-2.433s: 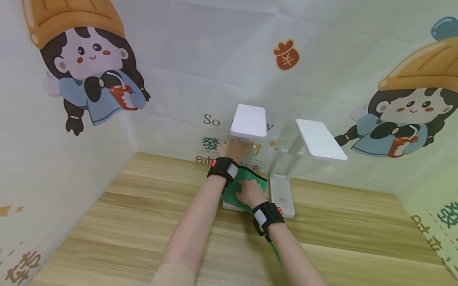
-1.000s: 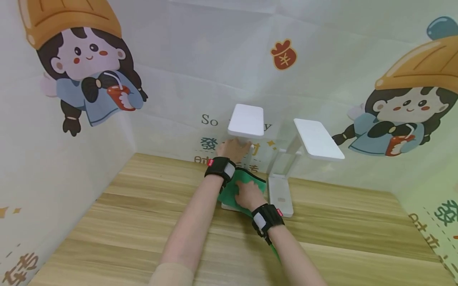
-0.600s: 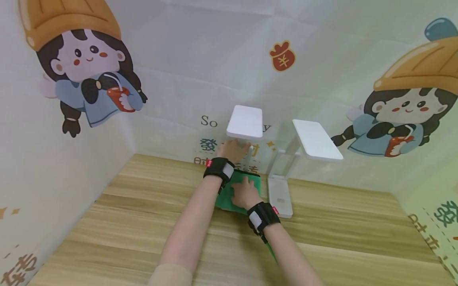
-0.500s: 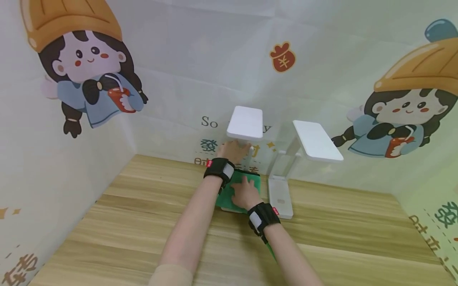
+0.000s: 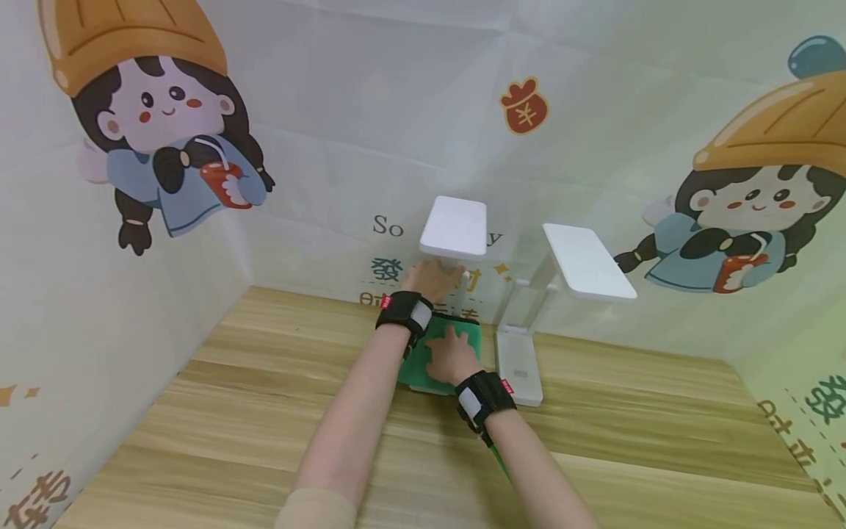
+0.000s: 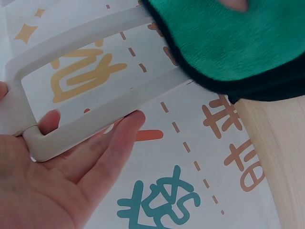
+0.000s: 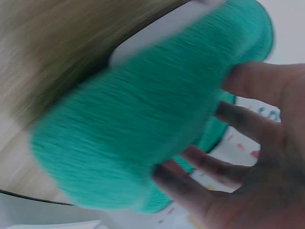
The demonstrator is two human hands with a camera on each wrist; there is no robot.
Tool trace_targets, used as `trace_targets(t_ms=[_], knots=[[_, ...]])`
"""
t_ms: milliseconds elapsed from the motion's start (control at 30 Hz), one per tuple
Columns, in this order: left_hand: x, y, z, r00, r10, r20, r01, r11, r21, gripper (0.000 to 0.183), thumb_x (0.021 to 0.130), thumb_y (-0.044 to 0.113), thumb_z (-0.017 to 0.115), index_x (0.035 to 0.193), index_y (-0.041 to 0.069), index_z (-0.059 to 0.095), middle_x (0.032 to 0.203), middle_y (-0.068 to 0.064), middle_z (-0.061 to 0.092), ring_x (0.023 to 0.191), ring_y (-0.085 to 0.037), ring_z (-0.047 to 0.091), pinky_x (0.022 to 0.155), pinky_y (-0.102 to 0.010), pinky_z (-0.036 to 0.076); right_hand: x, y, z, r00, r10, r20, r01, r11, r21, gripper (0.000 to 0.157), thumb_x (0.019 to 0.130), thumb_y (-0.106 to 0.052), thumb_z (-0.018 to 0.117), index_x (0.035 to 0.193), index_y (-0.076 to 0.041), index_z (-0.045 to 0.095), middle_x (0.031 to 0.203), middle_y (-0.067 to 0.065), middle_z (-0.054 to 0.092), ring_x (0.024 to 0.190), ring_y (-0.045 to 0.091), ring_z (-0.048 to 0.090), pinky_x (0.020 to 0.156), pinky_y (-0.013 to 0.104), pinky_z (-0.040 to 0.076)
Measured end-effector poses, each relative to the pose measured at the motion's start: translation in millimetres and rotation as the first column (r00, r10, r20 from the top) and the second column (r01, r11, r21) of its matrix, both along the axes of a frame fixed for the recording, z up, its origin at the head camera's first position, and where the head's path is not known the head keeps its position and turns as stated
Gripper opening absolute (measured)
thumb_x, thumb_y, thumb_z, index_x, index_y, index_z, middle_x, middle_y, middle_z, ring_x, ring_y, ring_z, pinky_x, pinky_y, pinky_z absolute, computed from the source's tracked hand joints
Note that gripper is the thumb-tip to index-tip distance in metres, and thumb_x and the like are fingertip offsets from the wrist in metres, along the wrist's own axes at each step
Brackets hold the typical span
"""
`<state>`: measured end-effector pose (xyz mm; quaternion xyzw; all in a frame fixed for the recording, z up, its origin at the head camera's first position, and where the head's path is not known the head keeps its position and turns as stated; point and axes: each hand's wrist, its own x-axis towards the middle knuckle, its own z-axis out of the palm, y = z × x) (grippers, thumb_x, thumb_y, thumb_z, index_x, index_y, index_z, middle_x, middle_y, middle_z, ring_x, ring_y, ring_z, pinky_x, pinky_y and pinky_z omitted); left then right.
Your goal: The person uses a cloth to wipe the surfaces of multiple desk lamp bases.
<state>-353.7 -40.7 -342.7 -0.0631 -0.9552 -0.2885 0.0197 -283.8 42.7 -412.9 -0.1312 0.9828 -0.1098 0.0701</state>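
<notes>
A pale backdrop rises beyond my left hand and right hand, and one printed figure in an orange hat appears on it well off to the left of them, another well off to the right. The wooden tabletop spreads below my hands and to both sides.

The left stand is the one I'm working at: its white top plate sits just above my left hand, and its base lies under my right. The right stand, also white, is upright just to the right of my hands, touched by neither.

The green cloth, edged in black, lies beneath my right hand over the left stand's base, with a pale strip of the base showing at its near edge.

My left hand has hold of the left stand's frame at a corner, one fingertip showing through its opening. My right hand is spread, its fingers apart and touching the cloth.

A black strap circles my left wrist and another my right; a thin green cable hangs below the right one.
</notes>
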Motion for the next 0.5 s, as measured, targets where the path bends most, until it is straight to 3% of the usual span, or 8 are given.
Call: trace_targets(t_ms=[133, 300, 500], knots=[[-2.4, 1.2, -0.3, 1.0, -0.009, 0.004, 0.009, 1.0, 0.007, 0.059, 0.099, 0.05, 0.039, 0.132, 0.003, 0.051, 0.064, -0.004, 0.051, 0.056, -0.017, 0.049, 0.05, -0.027, 0.035, 3.6, 1.9, -3.0, 1.0, 0.017, -0.022, -0.017, 1.0, 0.004, 0.039, 0.093, -0.014, 0.055, 0.132, -0.014, 0.057, 0.145, 0.024, 0.038, 0.123, 0.046, 0.043, 0.084, 0.051, 0.05], [-6.4, 0.8, 0.1, 1.0, -0.023, 0.02, 0.022, 0.999, 0.037, 0.057, 0.099, 0.049, 0.04, 0.132, 0.003, 0.049, 0.067, -0.007, 0.054, 0.053, -0.017, 0.048, 0.047, -0.027, 0.034, 9.2, 2.2, -1.2, 0.997, 0.071, -0.003, -0.071, 0.997, 0.025, 0.04, 0.091, -0.012, 0.056, 0.131, -0.013, 0.058, 0.142, 0.027, 0.041, 0.122, 0.049, 0.044, 0.083, 0.053, 0.05], [-9.7, -0.6, -0.8, 0.999, -0.041, 0.003, 0.041, 0.996, 0.082, 0.058, 0.098, 0.045, 0.044, 0.141, 0.006, 0.039, 0.107, -0.018, 0.065, 0.061, -0.019, 0.053, 0.051, -0.027, 0.036, 0.1, 6.5, -4.3, 0.998, 0.041, -0.04, -0.042, 0.998, -0.041, 0.04, 0.091, -0.018, 0.059, 0.131, -0.015, 0.058, 0.142, 0.023, 0.041, 0.123, 0.045, 0.043, 0.089, 0.051, 0.048]])
